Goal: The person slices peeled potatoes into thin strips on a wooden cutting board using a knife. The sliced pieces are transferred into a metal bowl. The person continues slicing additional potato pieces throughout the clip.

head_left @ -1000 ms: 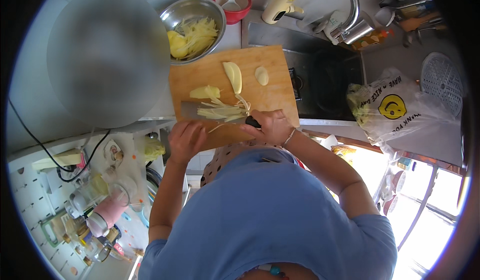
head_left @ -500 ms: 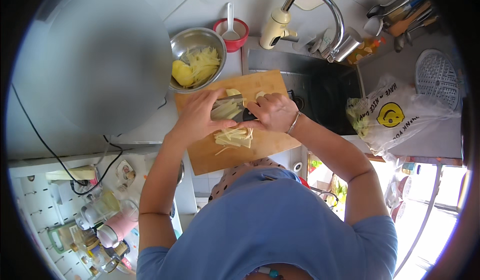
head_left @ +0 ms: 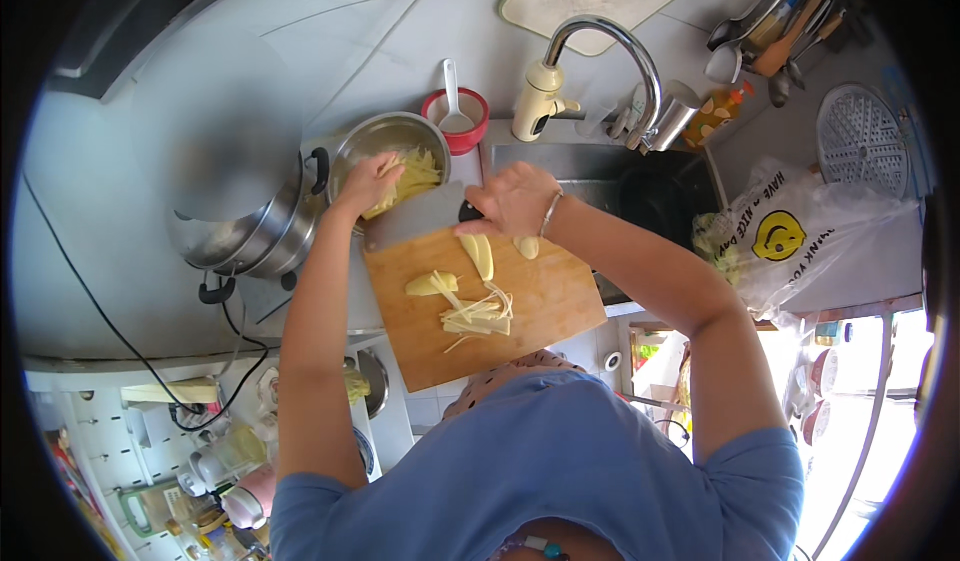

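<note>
My right hand (head_left: 518,199) grips the dark handle of a cleaver (head_left: 415,219), its broad blade lying flat over the far left of a wooden cutting board (head_left: 545,296) and reaching the bowl's near rim. Over the steel bowl (head_left: 348,151), my left hand (head_left: 368,183) has its fingers curled against pale yellow potato strips (head_left: 420,169); its palm side is hidden. Potato slices (head_left: 478,256) lie on the board near the blade, with a cut potato piece (head_left: 432,284) to their left and another chunk (head_left: 526,248) to the right. A loose pile of cut sticks (head_left: 478,316) sits nearer me.
Behind the bowl stands a red bowl (head_left: 466,139) with a white spoon. A sink (head_left: 590,161) with a curved faucet (head_left: 640,56) is at the right, beside a plastic bag (head_left: 790,231). A steel pot (head_left: 265,246) stands left.
The cleaver and both hands have moved away from me and left, from mid-board to the bowl. My left hand has gone from beside the blade to over the bowl. The view has shifted slightly.
</note>
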The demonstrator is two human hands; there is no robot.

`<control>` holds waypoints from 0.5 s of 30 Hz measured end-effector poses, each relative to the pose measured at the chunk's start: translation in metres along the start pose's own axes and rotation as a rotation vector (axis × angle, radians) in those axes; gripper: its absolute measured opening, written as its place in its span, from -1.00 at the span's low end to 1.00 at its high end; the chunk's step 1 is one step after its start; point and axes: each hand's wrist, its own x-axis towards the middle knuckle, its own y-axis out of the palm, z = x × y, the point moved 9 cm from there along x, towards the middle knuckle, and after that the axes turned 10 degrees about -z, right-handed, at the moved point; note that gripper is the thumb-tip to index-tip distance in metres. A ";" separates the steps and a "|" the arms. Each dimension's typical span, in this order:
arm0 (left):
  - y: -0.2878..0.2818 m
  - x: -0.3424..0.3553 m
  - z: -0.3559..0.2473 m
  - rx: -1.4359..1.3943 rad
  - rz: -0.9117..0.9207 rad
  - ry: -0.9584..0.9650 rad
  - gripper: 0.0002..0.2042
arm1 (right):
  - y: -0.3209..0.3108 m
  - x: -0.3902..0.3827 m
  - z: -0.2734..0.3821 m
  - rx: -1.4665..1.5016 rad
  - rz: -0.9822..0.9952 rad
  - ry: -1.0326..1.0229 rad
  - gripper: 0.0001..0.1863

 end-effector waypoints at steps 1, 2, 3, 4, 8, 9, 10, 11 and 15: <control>0.000 0.001 0.019 0.016 -0.023 -0.033 -0.59 | 0.004 -0.008 0.004 0.023 0.034 0.020 -0.26; 0.003 0.002 0.029 0.025 -0.039 -0.060 -0.61 | 0.008 -0.022 0.002 0.043 0.046 0.054 -0.26; 0.002 0.001 0.021 0.037 -0.070 0.015 -0.63 | 0.016 -0.041 -0.001 0.067 0.058 0.093 -0.26; -0.001 -0.003 0.014 0.049 -0.103 0.088 -0.64 | 0.021 -0.058 -0.003 0.092 0.069 0.129 -0.26; -0.027 -0.042 -0.039 0.102 -0.188 0.170 -0.72 | 0.029 -0.123 -0.019 0.330 0.107 0.425 -0.26; -0.030 -0.051 -0.036 0.145 -0.200 0.180 -0.75 | 0.035 -0.139 -0.021 0.412 0.101 0.523 -0.26; -0.033 -0.060 -0.032 0.188 -0.210 0.190 -0.77 | 0.041 -0.153 -0.024 0.494 0.095 0.622 -0.26; -0.034 -0.069 -0.029 0.230 -0.220 0.196 -0.80 | 0.048 -0.166 -0.026 0.553 0.071 0.695 -0.26; -0.009 -0.096 -0.053 0.262 -0.115 0.124 -0.87 | 0.081 -0.219 -0.026 0.783 -0.024 0.972 -0.23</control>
